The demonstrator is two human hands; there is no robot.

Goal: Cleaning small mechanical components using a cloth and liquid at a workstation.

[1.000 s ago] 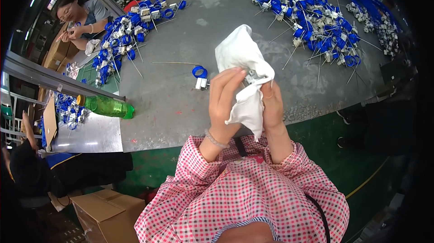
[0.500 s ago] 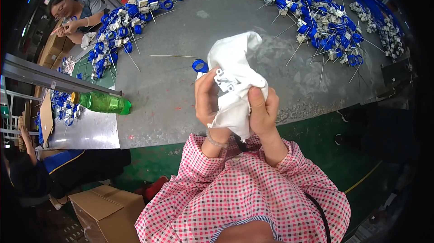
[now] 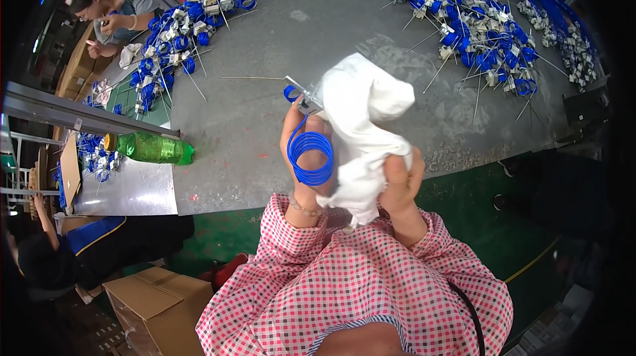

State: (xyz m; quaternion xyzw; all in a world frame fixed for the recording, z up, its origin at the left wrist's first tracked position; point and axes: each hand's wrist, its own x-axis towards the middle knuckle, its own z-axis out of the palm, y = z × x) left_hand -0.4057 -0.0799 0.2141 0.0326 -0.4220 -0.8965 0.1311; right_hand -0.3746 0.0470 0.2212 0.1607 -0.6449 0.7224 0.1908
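My left hand (image 3: 292,129) is closed on a capillary thermostat, its small metal-and-white body (image 3: 309,103) sticking up past my fingertips. From that body a coil of blue tubing (image 3: 311,159) hangs in front of my palm. A crumpled white cloth (image 3: 354,101) is gripped in my right hand (image 3: 401,180), thumb on top. The cloth lies right beside the thermostat; its lower end droops toward my lap. Partly hidden behind my left fingertips, another blue coil (image 3: 290,93) rests on the table, near a thin metal rod pointing left.
Heaps of similar blue-coiled parts lie on the grey table (image 3: 232,131) at far left (image 3: 179,41) and far right (image 3: 474,25). A green bottle (image 3: 156,149) lies on its side at left. Another person (image 3: 122,8) works beyond a metal rail. A cardboard box (image 3: 159,303) stands below.
The cloth, earlier around the thermostat's body, has moved right with my right hand. The blue coil has come into sight below my left fingers. The other person's hands have moved apart.
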